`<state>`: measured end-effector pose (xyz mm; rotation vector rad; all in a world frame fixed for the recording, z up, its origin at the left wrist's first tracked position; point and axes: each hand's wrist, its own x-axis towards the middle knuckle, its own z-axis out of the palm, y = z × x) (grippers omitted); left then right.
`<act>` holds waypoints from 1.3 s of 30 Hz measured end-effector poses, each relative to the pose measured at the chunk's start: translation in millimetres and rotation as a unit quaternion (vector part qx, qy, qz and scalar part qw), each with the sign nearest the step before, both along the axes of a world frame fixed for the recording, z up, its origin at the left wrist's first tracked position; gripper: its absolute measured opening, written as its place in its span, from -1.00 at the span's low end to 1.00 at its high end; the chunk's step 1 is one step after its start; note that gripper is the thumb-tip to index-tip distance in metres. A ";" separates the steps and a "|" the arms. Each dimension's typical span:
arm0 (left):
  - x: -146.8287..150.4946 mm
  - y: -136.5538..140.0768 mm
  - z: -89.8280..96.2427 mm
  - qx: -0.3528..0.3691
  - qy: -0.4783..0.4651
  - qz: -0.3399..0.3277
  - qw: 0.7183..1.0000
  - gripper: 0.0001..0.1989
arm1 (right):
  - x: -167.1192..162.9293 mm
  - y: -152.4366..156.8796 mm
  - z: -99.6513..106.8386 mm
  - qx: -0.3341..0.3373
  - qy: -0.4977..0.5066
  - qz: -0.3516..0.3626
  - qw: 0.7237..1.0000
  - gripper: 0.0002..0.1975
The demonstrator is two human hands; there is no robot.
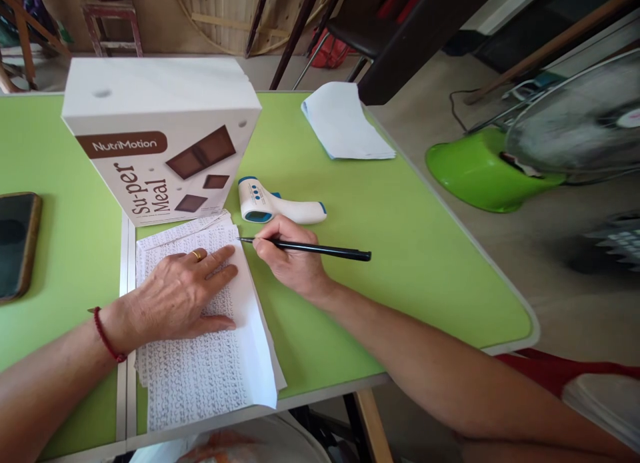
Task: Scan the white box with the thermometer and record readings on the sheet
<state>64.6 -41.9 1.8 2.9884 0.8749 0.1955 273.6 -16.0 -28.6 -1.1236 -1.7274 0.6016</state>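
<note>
My left hand (187, 293) lies flat with spread fingers on a stack of paper sheets (200, 376). Dense rows of handwriting fill most of the top sheet, and a strip along its right side is blank. Between the fingers of my right hand (293, 256) is a black pen (330, 250), its tip at the upper right edge of the sheets. Just beyond that hand lies a white and blue infrared thermometer (280, 206). A white NutriMotion box (165, 150) stands upright behind the papers, close to their top edge.
A green folding table (400, 263) with a pale rim carries everything. Folded white paper (347, 123) lies at its far right, and a phone (19, 246) at the left. On the floor to the right are a fan (580, 116) and a green basin (470, 170).
</note>
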 end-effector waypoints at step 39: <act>-11.5 9.4 -0.7 -0.087 -0.160 -0.007 0.983 -0.40 | 17.3 -20.8 23.6 0.190 -0.386 0.042 0.902 -0.82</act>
